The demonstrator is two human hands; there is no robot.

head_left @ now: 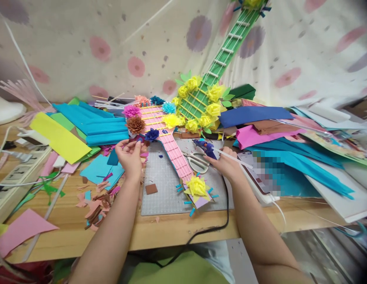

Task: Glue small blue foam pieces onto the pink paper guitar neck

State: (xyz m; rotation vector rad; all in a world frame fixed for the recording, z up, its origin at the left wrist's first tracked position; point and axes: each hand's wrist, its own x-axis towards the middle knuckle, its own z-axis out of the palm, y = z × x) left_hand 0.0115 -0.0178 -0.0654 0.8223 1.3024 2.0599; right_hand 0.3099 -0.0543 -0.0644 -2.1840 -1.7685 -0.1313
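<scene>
My right hand (226, 163) is closed around a blue glue gun (205, 146), with a long white glue stick (231, 156) reaching out of its back. The gun's nozzle points left, toward a pink paper guitar (175, 152). Paper flowers ring the guitar's body, among them a brown one (136, 124) and a dark blue one (152, 135); a yellow flower (197, 187) is on its head. Beside the body, my left hand (130, 156) pinches with thumb and forefinger; a tiny bluish bit shows there, too small to name. Scissors (197, 162) lie under the glue gun.
A grey cutting mat (162, 189) lies under the guitar, with a brown paper square (151, 189) on it. Paper scraps (97, 207) and a power strip (20, 181) are at left. A green guitar (213, 75) leans behind. At right are a phone (257, 173) and paper sheets (257, 116); a black cord (207, 229) crosses the front edge.
</scene>
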